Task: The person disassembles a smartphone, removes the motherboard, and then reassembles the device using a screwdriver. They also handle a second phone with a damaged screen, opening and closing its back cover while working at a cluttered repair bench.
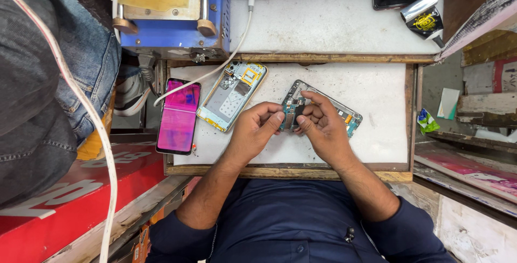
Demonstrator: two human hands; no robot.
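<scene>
A dark navy-blue shirt [291, 225] is worn, with long sleeves pushed up to about the elbows, so that both forearms are left bare. A row of small dark buttons can be made out down the front of the shirt, and a small black clip-like piece [350, 234] is seen fastened to the cloth near the right sleeve. No rings, watch or gloves are seen on the left hand [253, 131] or the right hand [323, 125].

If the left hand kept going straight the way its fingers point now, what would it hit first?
The left hand points right, its fingertips already at the opened phone frame that the right hand holds. It would probably meet that frame's circuit-board end first, then the right hand's fingers; depth is unclear.
</scene>
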